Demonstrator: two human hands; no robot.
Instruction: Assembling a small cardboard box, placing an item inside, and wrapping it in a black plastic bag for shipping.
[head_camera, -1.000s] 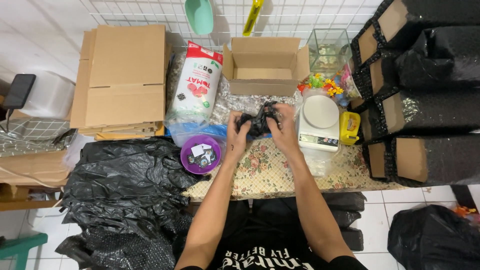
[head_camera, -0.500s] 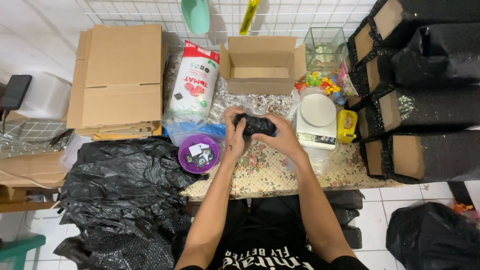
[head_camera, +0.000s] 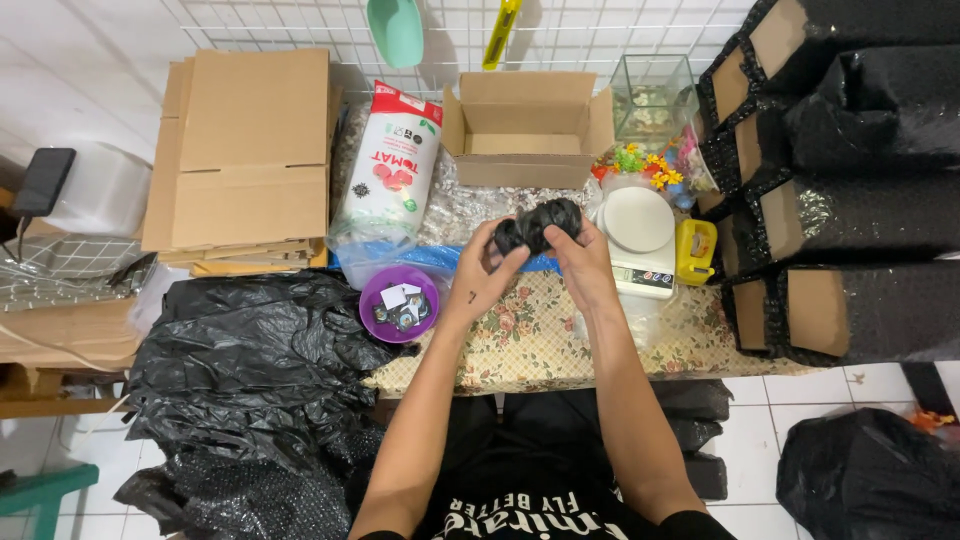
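I've got both hands up over the floral tablecloth (head_camera: 520, 340), w/ a small black plastic-wrapped bundle (head_camera: 538, 224) pinched between them. My left hand (head_camera: 487, 275) has its fingers curled onto the bundle's left end, thumb side pressing in; my right hand (head_camera: 580, 262) closes on the right end, fingers wrapped over the top edge. So both grips are clamped on the same bundle, which sits at my fingertips, not in either palm, and held off the cloth (can't tell how far up).

Everything else relative to that bundle: the white kitchen scale (head_camera: 636, 232) is just beside it on the right, yellow tape measure (head_camera: 695, 250) right of that. Open cardboard box (head_camera: 527, 125) is just beyond it, toward the wire grid wall. The white-and-red pouch (head_camera: 388, 170) lies beyond-left, the purple bowl (head_camera: 400, 302) w/ small bits in it nearer-left, close to my left wrist. Flat cardboard stack (head_camera: 240, 165) is well to the left, black plastic bags (head_camera: 250, 360) nearer-left below that. Black-wrapped boxes (head_camera: 850, 190) are stacked well to the right.
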